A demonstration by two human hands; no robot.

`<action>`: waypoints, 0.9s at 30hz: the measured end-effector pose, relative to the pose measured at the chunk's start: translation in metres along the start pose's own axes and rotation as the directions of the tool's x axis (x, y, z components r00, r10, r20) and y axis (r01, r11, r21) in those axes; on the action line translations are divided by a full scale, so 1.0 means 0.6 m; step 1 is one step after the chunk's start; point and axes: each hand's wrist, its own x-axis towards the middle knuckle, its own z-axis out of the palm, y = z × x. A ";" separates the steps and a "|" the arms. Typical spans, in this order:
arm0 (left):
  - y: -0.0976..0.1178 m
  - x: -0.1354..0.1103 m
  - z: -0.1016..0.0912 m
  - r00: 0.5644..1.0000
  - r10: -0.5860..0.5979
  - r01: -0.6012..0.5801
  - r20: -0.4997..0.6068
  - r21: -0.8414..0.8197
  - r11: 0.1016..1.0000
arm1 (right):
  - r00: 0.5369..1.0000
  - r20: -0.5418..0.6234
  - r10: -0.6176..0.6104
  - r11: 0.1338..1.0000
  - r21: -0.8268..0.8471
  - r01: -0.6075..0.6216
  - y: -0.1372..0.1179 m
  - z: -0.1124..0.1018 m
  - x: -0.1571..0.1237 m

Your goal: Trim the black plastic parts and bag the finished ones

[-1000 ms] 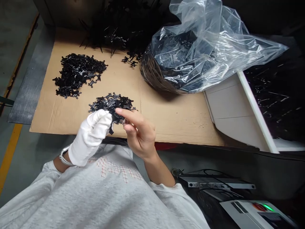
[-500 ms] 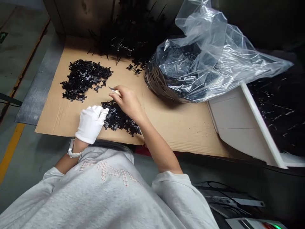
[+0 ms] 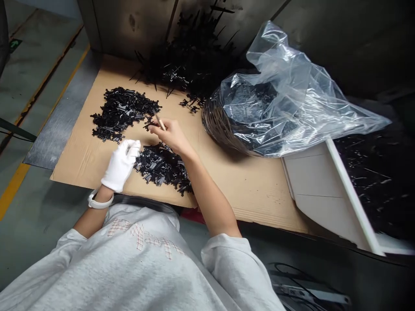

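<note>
My left hand [image 3: 120, 166], in a white glove, is curled closed beside the near heap of black plastic parts [image 3: 162, 166]; whatever its fingers may hold is hidden. Bare, my right hand [image 3: 173, 136] grips a small knife [image 3: 160, 122] with a pale handle, held over the gap between the two heaps. A black plastic part [image 3: 149, 125] shows at its fingertips. Just beyond lies the far heap of black plastic parts [image 3: 121, 112], loosely spread on the cardboard [image 3: 233, 181].
Branching black pieces [image 3: 191, 69] pile up against the metal wall at the back. A round basket [image 3: 215, 121] holds a clear plastic bag [image 3: 292, 99] with dark contents. At right stands a white-walled box [image 3: 311, 181] beside more black pieces.
My right hand now has a black part at its fingertips, and the knife has tilted upright. My left hand has drawn slightly away from the near heap. The camera view has shifted.
</note>
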 end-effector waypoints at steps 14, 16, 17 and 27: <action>0.064 -0.050 0.055 0.870 0.001 0.373 0.494 -0.658 0.654 | 0.946 0.015 -0.324 0.889 -0.337 0.310 -0.087 -0.052 -0.189; 0.067 -0.063 0.057 0.925 0.009 0.266 0.381 -0.664 0.699 | 0.923 -0.020 -0.385 0.825 -0.456 0.334 -0.086 -0.041 -0.206; 0.070 -0.069 0.057 0.950 0.008 0.202 0.311 -0.636 0.745 | 0.910 -0.021 -0.414 0.797 -0.491 0.351 -0.085 -0.035 -0.212; 0.120 -0.103 0.048 0.975 0.044 0.032 0.218 -0.332 0.943 | 0.828 -0.087 -0.554 0.741 -0.504 0.444 -0.092 -0.014 -0.228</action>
